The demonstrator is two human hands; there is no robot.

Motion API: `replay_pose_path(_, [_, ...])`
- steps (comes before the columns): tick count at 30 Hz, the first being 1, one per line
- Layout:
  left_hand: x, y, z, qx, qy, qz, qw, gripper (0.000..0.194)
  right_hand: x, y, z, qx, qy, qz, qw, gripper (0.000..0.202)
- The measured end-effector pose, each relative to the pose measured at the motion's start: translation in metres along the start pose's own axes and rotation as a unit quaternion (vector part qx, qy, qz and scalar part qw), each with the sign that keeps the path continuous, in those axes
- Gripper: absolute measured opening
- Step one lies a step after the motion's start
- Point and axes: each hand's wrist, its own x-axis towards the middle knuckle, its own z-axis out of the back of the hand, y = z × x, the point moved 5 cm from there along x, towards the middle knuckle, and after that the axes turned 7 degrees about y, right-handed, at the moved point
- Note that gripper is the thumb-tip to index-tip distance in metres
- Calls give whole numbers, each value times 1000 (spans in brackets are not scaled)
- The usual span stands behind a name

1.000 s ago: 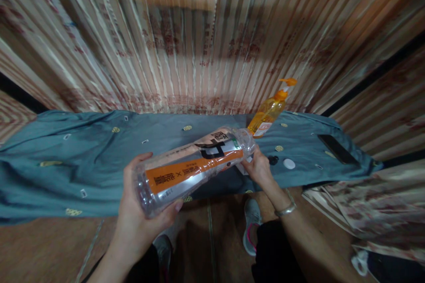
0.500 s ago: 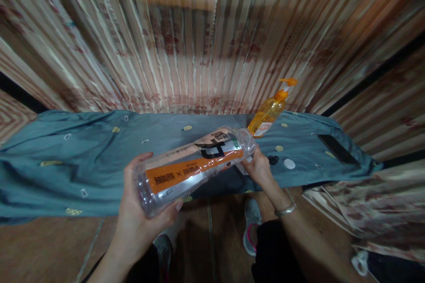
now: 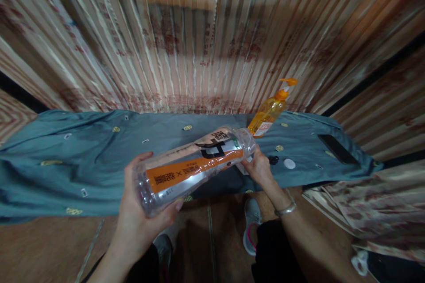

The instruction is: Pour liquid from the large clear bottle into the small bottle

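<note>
A clear plastic bottle (image 3: 195, 166) with an orange and silver label lies across my two hands, tilted up toward the right. My left hand (image 3: 142, 212) is wrapped round its base, thumb along the near side. At the neck end, my right hand (image 3: 259, 166) grips the bottle from below; some of its fingers are hidden behind it. No cap shows on the neck. Just behind the neck stands a pump bottle (image 3: 268, 112) of orange liquid. Beside my right hand lie a white round lid (image 3: 289, 164) and a small black object (image 3: 274, 159) I cannot make out.
A blue-green cloth (image 3: 96, 154) covers the narrow table. Toward its right end lies a dark flat phone-like object (image 3: 337, 149). A patterned curtain (image 3: 199, 53) hangs right behind the table. Part of a white box-like thing (image 3: 243, 168) shows under my right hand.
</note>
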Motion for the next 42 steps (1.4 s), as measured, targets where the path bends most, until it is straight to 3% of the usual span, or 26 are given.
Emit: replay_pose_path(42, [-3, 4, 1, 8, 4, 23, 1000, 76, -2, 3, 0, 1, 5, -11, 1000, 48])
